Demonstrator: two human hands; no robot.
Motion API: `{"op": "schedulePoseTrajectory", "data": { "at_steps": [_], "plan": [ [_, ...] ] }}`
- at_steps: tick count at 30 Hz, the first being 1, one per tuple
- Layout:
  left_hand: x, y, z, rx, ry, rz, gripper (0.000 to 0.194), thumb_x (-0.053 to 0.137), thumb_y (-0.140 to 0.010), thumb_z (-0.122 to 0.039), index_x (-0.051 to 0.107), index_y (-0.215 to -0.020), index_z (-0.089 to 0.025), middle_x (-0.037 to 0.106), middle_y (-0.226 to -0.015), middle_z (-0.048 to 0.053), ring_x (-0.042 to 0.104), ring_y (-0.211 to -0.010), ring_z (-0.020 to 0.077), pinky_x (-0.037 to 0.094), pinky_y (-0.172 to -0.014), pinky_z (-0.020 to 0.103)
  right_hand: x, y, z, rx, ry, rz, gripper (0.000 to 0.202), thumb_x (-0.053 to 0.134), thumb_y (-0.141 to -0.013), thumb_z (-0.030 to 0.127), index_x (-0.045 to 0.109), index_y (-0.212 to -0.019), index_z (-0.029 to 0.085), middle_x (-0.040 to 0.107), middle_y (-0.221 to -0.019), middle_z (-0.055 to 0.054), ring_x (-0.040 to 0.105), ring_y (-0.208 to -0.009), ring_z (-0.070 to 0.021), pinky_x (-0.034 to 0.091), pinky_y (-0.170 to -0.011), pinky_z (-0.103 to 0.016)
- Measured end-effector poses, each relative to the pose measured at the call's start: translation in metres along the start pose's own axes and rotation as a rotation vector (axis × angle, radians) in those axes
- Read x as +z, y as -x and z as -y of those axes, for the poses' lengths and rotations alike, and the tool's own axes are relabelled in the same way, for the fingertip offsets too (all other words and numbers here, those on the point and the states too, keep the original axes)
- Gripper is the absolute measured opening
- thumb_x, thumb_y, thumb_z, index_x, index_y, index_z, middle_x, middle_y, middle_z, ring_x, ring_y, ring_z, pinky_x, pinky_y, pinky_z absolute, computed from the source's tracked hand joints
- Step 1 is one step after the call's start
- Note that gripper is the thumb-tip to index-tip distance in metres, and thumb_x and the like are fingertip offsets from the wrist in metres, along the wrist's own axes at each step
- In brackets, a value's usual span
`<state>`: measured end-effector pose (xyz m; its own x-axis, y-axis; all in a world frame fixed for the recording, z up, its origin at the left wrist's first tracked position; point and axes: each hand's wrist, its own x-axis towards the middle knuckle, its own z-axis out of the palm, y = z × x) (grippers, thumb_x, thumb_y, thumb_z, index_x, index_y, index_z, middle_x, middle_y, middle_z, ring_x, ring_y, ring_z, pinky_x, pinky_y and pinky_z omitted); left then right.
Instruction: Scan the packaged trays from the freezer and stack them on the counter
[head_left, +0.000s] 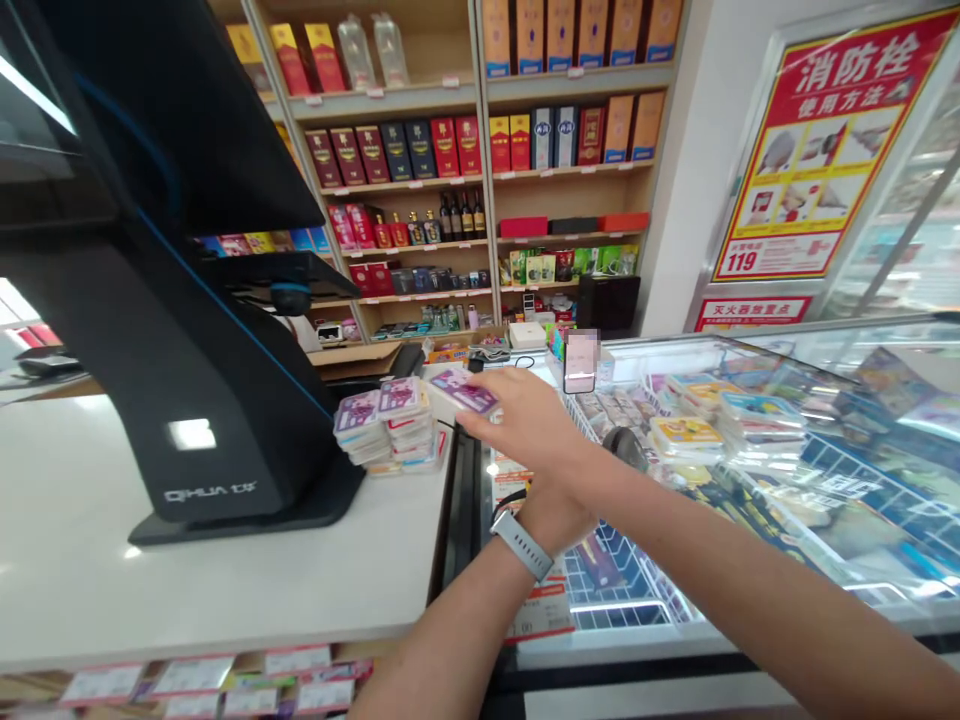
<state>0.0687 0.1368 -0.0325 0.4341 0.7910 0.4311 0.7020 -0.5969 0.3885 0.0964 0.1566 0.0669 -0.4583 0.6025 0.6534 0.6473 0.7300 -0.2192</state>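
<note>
My right hand (525, 412) grips a small stack of purple-topped cards (463, 388) with rounded corners, thumb on the near side and fingers over the far side. To its left, on the white counter's edge, stand piles of similar cards (386, 420), some with purple tops. My left hand (561, 508), with a grey watch band (523, 545) on its wrist, is beneath my right wrist. Its fingers are hidden, so I cannot see whether it holds anything. On the glass case to the right lie yellow-topped cards (686, 436) and blue-topped cards (761, 412) in stacks.
A black checkout terminal (225, 400) rises from the white counter (300, 590) at left. The glass display case (817, 350) holds white wire baskets (622, 612). A phone (580, 365) stands upright behind my hands. Shelves (450, 98) of boxes and bottles line the back wall.
</note>
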Motion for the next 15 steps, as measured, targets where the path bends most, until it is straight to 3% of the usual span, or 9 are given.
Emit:
{"op": "schedulePoseTrajectory", "data": {
  "at_steps": [3,8,11,15],
  "plan": [
    [-0.005,0.000,0.000,-0.013,-0.008,0.071,0.030,0.038,-0.094,-0.030,0.052,-0.118,-0.018,0.062,-0.116,0.008,0.056,-0.110,0.0226,0.040,-0.104,0.039,0.022,-0.033,0.040,-0.048,0.053,0.039,0.043,0.051,-0.087,0.052,0.063,-0.107,0.016,0.067,-0.099,-0.012,0.061,-0.095,-0.0244,0.046,-0.083,-0.036],
    [-0.006,-0.008,0.004,-0.029,-0.047,0.184,0.037,0.049,-0.089,-0.033,0.050,-0.122,-0.015,0.062,-0.118,0.011,0.054,-0.117,0.0256,0.033,-0.110,0.046,0.064,-0.069,0.099,-0.045,0.063,0.057,0.041,0.054,-0.083,0.051,0.062,-0.097,0.014,0.068,-0.094,-0.014,0.064,-0.089,-0.0280,0.046,-0.078,-0.040],
    [-0.005,-0.012,0.004,-0.060,-0.076,0.222,0.033,0.053,-0.087,-0.030,0.052,-0.117,-0.017,0.064,-0.116,0.010,0.057,-0.114,0.0253,0.033,-0.109,0.047,0.087,-0.083,0.120,-0.013,0.015,0.111,0.039,0.057,-0.081,0.048,0.062,-0.094,0.012,0.070,-0.094,-0.016,0.065,-0.089,-0.0289,0.044,-0.081,-0.044],
    [-0.005,-0.015,0.002,-0.090,-0.094,0.219,0.040,0.056,-0.085,-0.029,0.049,-0.122,-0.016,0.062,-0.120,0.011,0.055,-0.116,0.0257,0.031,-0.111,0.047,0.109,-0.095,0.132,-0.023,0.063,0.184,0.036,0.059,-0.081,0.042,0.063,-0.093,0.008,0.070,-0.096,-0.019,0.065,-0.092,-0.0317,0.036,-0.090,-0.054]
  ]
}}
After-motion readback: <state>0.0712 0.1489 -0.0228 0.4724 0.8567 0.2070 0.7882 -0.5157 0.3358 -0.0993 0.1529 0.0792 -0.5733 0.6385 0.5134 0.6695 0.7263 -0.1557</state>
